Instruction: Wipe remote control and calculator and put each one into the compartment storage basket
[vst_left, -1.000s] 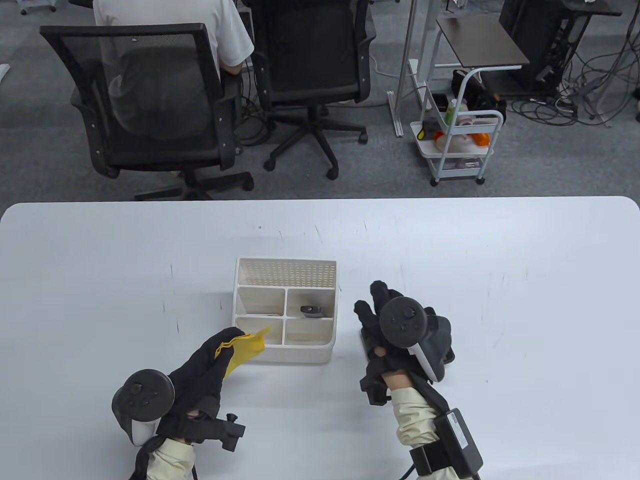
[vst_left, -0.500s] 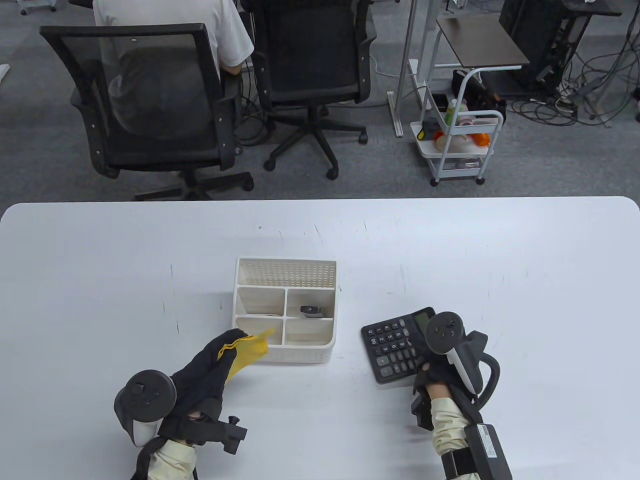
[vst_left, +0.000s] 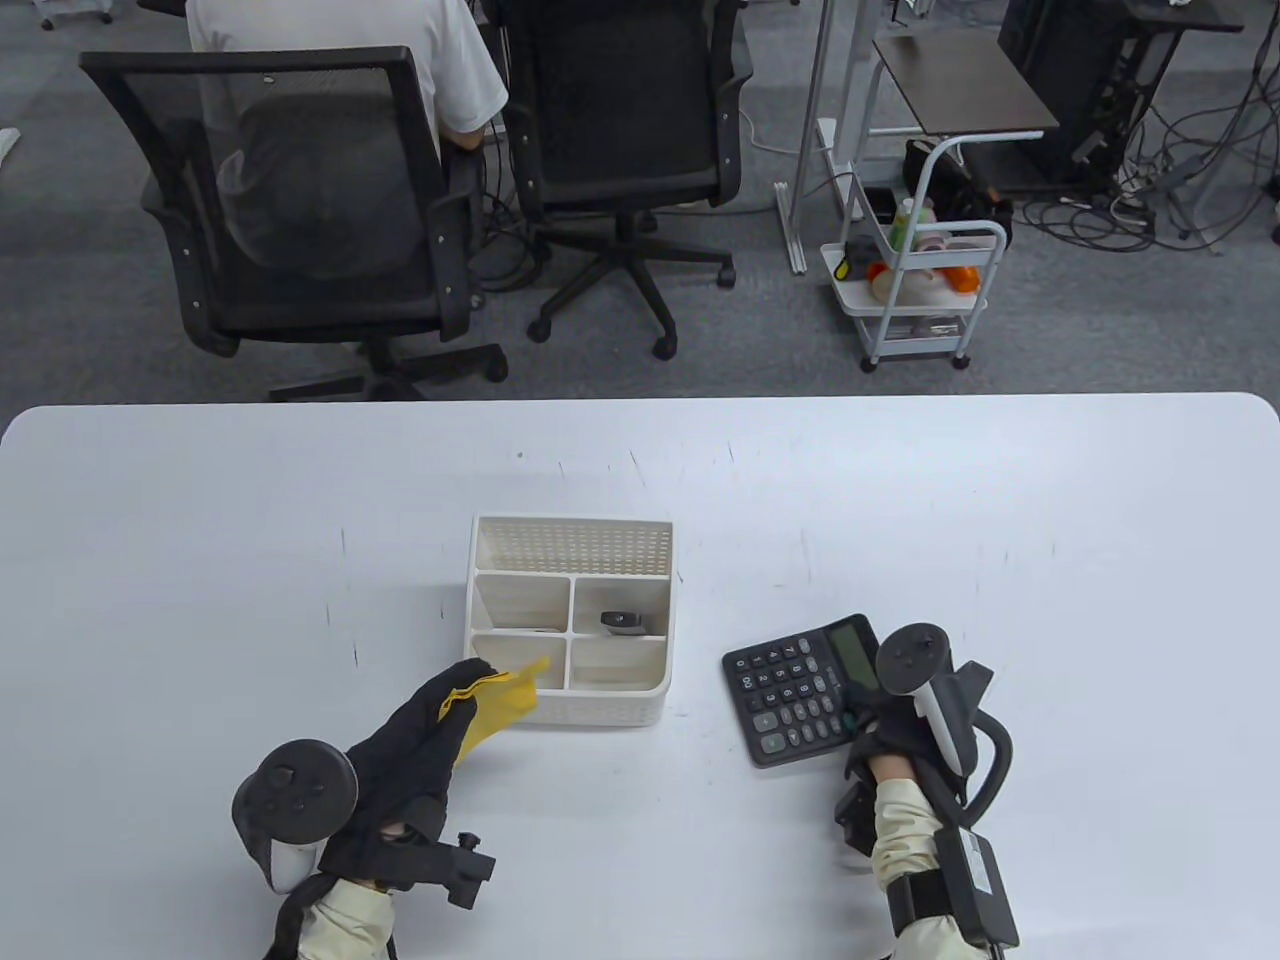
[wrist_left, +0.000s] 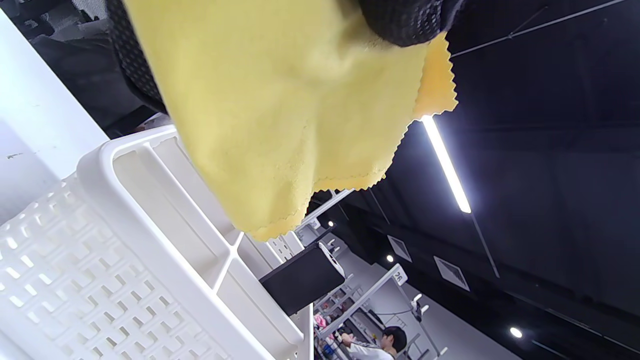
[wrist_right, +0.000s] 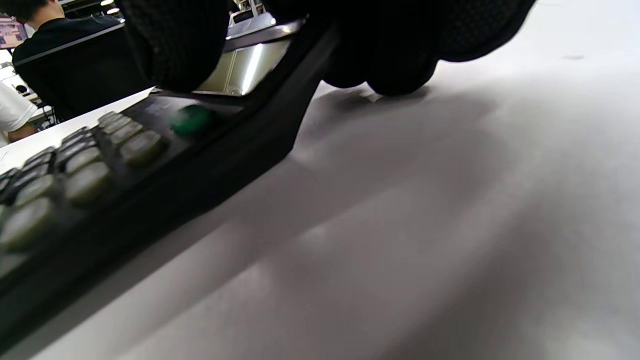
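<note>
Beside the compartment storage basket (vst_left: 570, 620) on the counter (vst_left: 1000, 520): calculator (vst_left: 800, 690) gripped at its edge by right hand (vst_left: 885, 720), yellow cloth (vst_left: 495, 700) pinched in left hand (vst_left: 410, 745), remote control (vst_left: 622, 622) apparently stowed, wiping seemingly due next.

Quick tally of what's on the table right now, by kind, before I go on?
Storage basket: 1
Remote control, standing in the basket: 1
Calculator, gripped by the right hand: 1
Yellow cloth, held by the left hand: 1
Total: 4

surface: white table (vst_left: 300, 480) | on it: compartment storage basket (vst_left: 590, 708); calculator (vst_left: 790, 690)
</note>
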